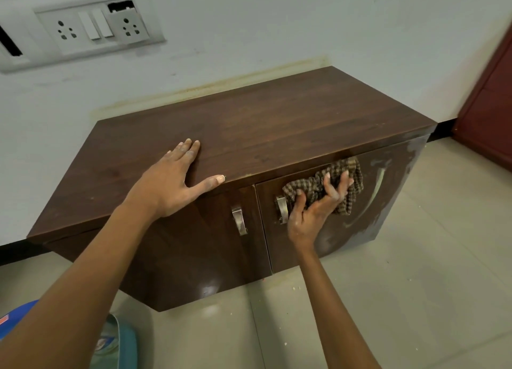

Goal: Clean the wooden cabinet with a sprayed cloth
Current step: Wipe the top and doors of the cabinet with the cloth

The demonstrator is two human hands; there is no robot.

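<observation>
There is one view only, from the camera on my head. It looks forward and steeply down over my outstretched forearms at the wooden cabinet (263, 125), from above its front edge and close in, near enough that the cabinet fills the middle of the frame. The view is tilted, so the cabinet top slopes up to the right. The wide lens bends the edges. At the far side it takes in the wall with the socket panel (94, 28), at the near side the tiled floor (415, 299).
</observation>
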